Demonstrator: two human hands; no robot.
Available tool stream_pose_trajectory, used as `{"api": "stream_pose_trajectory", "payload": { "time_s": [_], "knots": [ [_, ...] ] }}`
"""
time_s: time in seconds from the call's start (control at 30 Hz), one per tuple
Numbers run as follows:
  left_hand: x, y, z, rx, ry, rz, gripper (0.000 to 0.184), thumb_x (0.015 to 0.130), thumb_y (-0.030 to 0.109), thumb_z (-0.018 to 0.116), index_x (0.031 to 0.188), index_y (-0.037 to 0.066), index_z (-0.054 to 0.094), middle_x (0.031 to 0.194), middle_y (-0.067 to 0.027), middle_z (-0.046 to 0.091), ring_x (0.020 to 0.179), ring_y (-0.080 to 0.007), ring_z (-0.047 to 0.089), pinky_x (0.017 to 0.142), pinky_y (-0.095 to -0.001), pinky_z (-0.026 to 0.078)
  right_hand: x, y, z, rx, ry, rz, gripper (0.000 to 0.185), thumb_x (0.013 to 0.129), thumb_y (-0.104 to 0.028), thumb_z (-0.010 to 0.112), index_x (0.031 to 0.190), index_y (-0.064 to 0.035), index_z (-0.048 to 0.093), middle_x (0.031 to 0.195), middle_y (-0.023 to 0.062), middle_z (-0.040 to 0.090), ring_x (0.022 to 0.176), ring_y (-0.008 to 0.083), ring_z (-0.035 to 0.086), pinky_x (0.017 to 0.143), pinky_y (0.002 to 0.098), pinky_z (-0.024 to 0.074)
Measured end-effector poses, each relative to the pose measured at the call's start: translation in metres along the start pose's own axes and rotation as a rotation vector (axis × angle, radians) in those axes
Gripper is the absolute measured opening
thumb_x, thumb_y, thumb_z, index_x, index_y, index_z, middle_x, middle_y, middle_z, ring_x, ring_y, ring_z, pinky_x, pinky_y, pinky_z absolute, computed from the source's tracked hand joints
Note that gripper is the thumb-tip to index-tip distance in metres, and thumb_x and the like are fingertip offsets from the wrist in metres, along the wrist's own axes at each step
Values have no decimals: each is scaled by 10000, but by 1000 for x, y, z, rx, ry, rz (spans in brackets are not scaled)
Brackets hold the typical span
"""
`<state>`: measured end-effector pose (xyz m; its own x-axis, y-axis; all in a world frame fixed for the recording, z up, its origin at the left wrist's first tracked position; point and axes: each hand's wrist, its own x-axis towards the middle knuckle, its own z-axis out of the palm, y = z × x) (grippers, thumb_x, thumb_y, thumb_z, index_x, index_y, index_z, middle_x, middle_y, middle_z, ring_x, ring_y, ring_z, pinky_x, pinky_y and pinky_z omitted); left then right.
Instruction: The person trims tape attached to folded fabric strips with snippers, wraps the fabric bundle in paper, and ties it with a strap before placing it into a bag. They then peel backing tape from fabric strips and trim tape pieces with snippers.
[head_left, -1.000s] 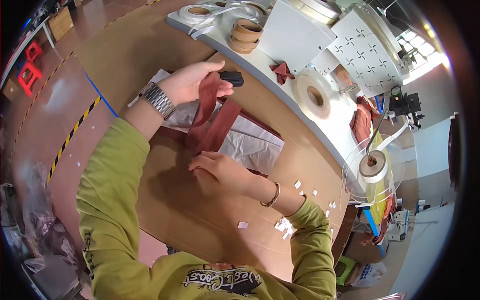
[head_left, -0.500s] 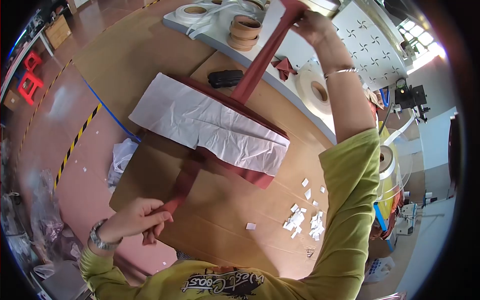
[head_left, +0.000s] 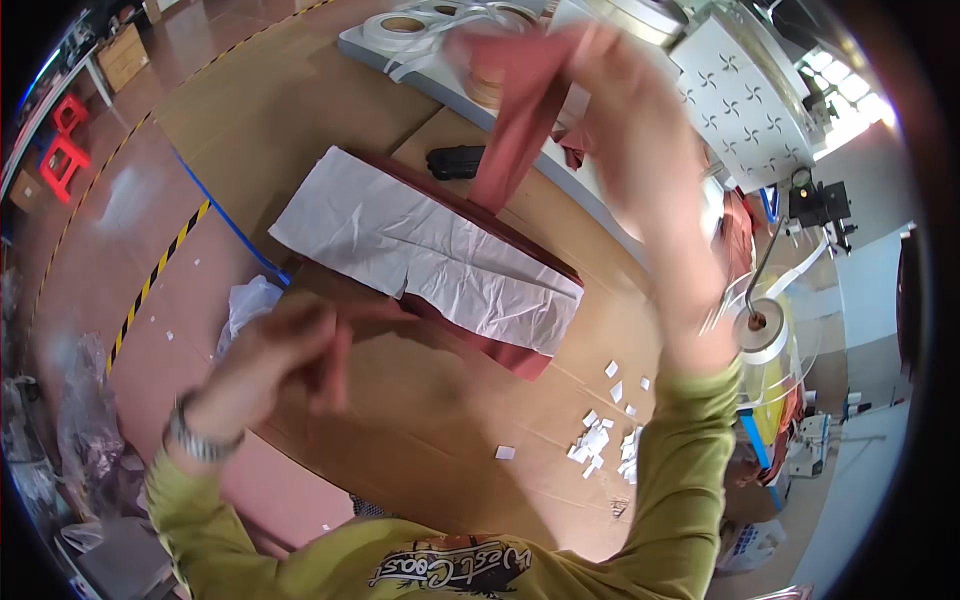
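A bundle of dark red fabric pieces (head_left: 515, 358) lies on the cardboard, with a crumpled white sheet (head_left: 430, 260) over it. A red fabric strip (head_left: 510, 150) runs from under the bundle's far side up to my right hand (head_left: 630, 110), which is blurred but closed on its raised end. The strip's other end comes out at the near side, and my left hand (head_left: 285, 355), also blurred, grips it at the left. A black object (head_left: 455, 162) rests just beyond the bundle, beside the strip.
White paper bits (head_left: 592, 442) are scattered at the right of the cardboard (head_left: 400, 450). Behind stands a grey-edged table with tape rolls (head_left: 395, 25) and a white machine with cut-out vents (head_left: 725, 90). A plastic bag (head_left: 250, 305) is at the left edge.
Both hands first left the bundle's middle and spread apart with the strip's ends, uncovering the white sheet. Since then my left hand has moved slightly up, and the strip's raised end has swung left.
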<state>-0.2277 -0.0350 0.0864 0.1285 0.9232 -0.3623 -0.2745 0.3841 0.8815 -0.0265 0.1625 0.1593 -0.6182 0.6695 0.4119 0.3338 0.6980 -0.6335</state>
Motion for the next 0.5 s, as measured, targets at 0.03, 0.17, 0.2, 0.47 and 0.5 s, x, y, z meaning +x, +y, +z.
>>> {"api": "stream_pose_trajectory", "payload": {
  "time_s": [0.03, 0.17, 0.2, 0.47, 0.5],
  "knots": [
    [18, 12, 6, -95, 38, 26, 268, 890, 260, 490, 928, 5, 565, 719, -98, 610, 582, -126, 566, 513, -179, 415, -35, -33, 27, 520, 5, -20, 66, 814, -78, 517, 828, -45, 572, 710, 22, 543, 574, 132, 481, 602, 266, 434],
    [134, 42, -5, -233, -255, 157, 420, 860, 340, 512, 1001, -55, 538, 875, -127, 599, 766, -157, 580, 569, -230, 454, -130, -37, 116, 113, -305, -608, 164, 842, -66, 469, 984, 3, 516, 962, 122, 552, 968, 259, 542, 905, 399, 418],
    [148, 55, 8, -25, -114, 128, 528, 861, 433, 477, 986, -78, 527, 912, -142, 581, 757, -171, 570, 622, -261, 467, -141, -35, 132, 81, -412, -594, 212, 797, -74, 503, 995, -1, 527, 1003, 123, 542, 1005, 267, 520, 943, 413, 384],
    [130, 6, 24, 1255, 771, 791, 425, 831, 439, 498, 704, 33, 506, 627, -80, 516, 510, -221, 479, 495, -315, 390, -108, 26, 88, -7, -239, 24, 208, 688, -38, 580, 894, -71, 587, 858, 52, 593, 704, 226, 570, 628, 307, 455],
    [108, -8, 22, 1092, 725, 848, 423, 809, 432, 531, 674, 31, 505, 616, -89, 508, 487, -241, 471, 481, -332, 386, -99, 44, 86, -108, -117, -16, 137, 709, -81, 608, 845, -64, 596, 809, 63, 594, 681, 233, 570, 609, 312, 454]
  ]
}}
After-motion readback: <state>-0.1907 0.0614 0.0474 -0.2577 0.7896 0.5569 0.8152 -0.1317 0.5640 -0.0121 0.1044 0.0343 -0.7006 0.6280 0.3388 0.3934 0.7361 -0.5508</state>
